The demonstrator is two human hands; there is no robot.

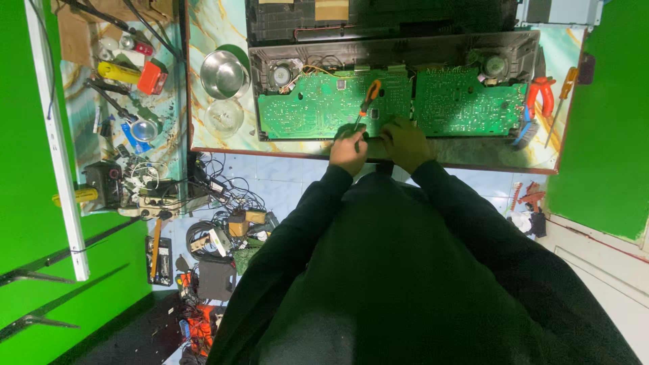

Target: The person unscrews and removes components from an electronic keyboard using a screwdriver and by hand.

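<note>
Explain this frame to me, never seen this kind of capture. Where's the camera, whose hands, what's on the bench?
There is one picture, from a camera worn on a person's head, looking down past their dark-sleeved arms at a workbench. No robot is involved: both hands are the person's own.

The left hand grips an orange-handled screwdriver, its tip down on the left green circuit board. The right hand rests at the near edge of the boards, beside the right green circuit board. Both boards sit in an opened dark casing with a small speaker at each end.

Also on the bench: a steel bowl, a clear round dish, red-handled pliers and another screwdriver. A side shelf and the floor hold assorted tools and cables.
</note>
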